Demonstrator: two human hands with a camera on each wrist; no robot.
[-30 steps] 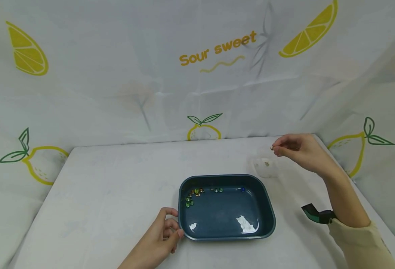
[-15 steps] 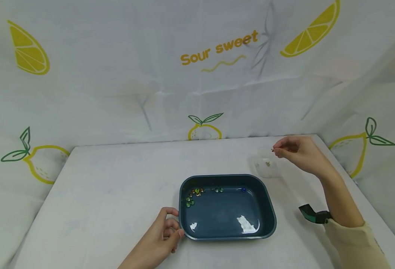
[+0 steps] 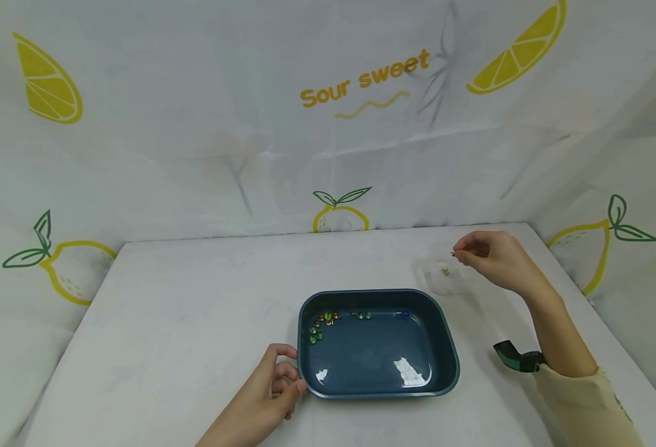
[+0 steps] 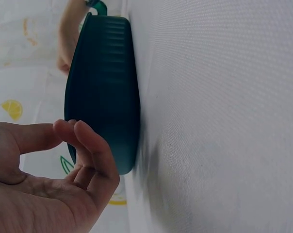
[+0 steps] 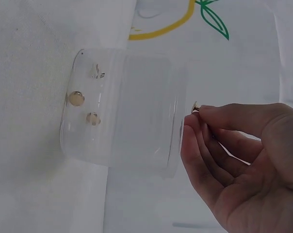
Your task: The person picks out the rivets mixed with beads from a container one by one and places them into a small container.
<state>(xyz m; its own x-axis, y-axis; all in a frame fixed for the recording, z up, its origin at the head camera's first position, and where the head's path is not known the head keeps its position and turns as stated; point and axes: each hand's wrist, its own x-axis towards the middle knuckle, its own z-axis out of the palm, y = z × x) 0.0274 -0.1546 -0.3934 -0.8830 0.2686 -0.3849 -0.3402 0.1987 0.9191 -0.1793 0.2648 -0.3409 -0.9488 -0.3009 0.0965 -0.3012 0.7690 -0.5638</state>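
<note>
A dark blue tray (image 3: pixel 450 366) lies in the middle of the white table, with several small coloured beads (image 3: pixel 321 324) gathered in its far left corner. My left hand (image 3: pixel 290 372) holds the tray's near left corner with curled fingers; the left wrist view shows the tray's wall (image 4: pixel 105 92) beside my left hand (image 4: pixel 76 133). A clear plastic cup (image 3: pixel 444 277) stands behind the tray's far right corner. My right hand (image 3: pixel 455 253) pinches a small gold pin (image 5: pixel 195 107) just over the clear cup (image 5: pixel 122 111). A few gold pieces (image 5: pixel 76 98) lie on the cup's bottom.
White cloth with lemon prints walls the table at the back and on both sides. A green and black strap (image 3: pixel 511 357) sits on my right forearm. Bare tabletop (image 3: pixel 193 298) stretches to the left of the tray.
My right hand has sunk a little with the pin, closer to the cup's mouth. The left hand and the tray have stayed put.
</note>
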